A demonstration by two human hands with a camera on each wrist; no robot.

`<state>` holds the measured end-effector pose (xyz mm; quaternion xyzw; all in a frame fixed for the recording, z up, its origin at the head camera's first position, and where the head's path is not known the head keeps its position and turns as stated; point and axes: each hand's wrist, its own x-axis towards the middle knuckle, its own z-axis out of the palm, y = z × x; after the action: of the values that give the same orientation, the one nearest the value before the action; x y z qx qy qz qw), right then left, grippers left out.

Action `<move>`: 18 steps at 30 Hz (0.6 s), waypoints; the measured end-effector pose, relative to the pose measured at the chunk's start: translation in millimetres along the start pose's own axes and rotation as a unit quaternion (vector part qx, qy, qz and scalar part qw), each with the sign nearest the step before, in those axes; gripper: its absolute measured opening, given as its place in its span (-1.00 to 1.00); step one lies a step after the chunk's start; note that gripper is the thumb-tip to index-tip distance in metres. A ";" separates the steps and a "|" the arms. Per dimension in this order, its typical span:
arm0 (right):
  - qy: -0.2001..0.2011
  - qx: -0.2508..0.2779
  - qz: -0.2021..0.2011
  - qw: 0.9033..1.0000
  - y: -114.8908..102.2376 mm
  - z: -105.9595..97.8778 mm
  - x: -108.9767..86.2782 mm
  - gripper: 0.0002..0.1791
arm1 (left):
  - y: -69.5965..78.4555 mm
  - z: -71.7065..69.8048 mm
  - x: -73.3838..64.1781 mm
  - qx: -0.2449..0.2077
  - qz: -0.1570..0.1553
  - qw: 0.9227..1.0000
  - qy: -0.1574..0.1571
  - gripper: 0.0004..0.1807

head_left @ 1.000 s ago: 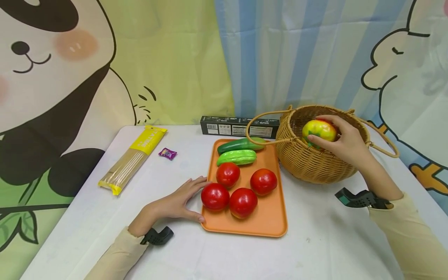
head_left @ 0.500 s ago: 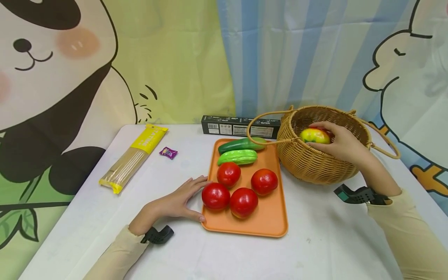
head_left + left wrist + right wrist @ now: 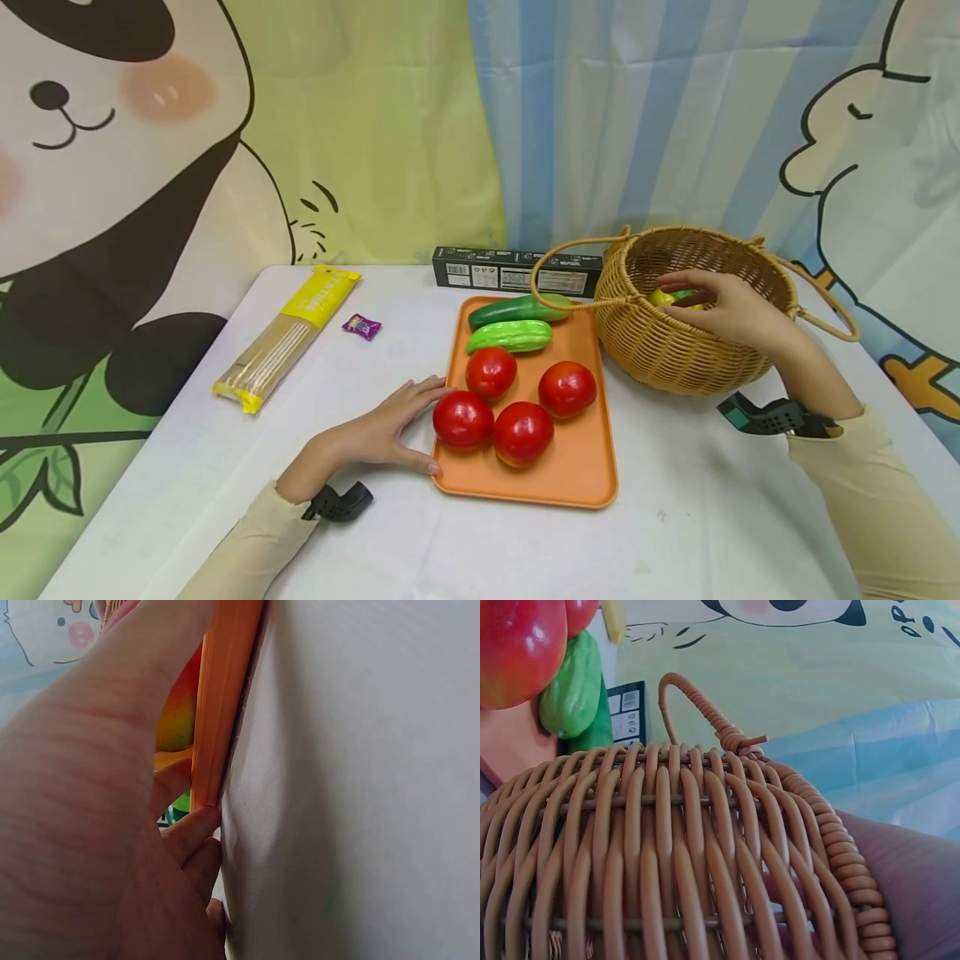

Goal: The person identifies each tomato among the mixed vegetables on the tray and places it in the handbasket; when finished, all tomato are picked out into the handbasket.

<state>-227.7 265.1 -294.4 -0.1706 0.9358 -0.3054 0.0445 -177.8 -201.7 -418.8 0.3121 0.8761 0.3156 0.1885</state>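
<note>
My left hand (image 3: 375, 433) rests at the left edge of an orange tray (image 3: 581, 483), thumb and fingers spread along the rim. The left wrist view shows its fingers (image 3: 196, 829) against the tray's side. Several red tomato-like fruits (image 3: 522, 433), a light green bumpy gourd (image 3: 510, 336) and a dark green cucumber (image 3: 517, 311) lie on the tray. My right hand (image 3: 738, 312) reaches over the near rim of a wicker basket (image 3: 678, 362), fingers and thumb apart. Below its fingertips a yellow fruit with green leaves (image 3: 662, 297) sits inside the basket, mostly hidden.
A black box (image 3: 517, 271) stands behind the tray, and the basket's left handle (image 3: 536, 275) hangs over the tray's back corner. At left lie a yellow pack of noodles (image 3: 288, 337) and a small purple candy (image 3: 362, 327). A printed curtain (image 3: 405, 125) hangs behind the table.
My right hand has lowered the yellow-and-red fruit into the basket and let go of it, its fingers now apart. My left hand has stayed at the tray's edge.
</note>
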 end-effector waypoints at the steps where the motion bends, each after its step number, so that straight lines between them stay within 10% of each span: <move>1: 0.002 0.001 0.000 1.000 0.0 0.0 -0.3 -0.45 | 0.1 0.0 0.2 0.000 0.001 1.000 0.000 0.09; 18: 0.093 -0.005 -0.056 0.994 2.2 7.9 -9.6 -0.56 | 1.6 0.2 -0.6 0.002 0.011 1.000 0.004 0.08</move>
<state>-217.9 265.8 -302.3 -0.1936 0.9264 -0.3172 -0.0611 -176.6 -201.1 -417.8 0.3212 0.8740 0.3169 0.1805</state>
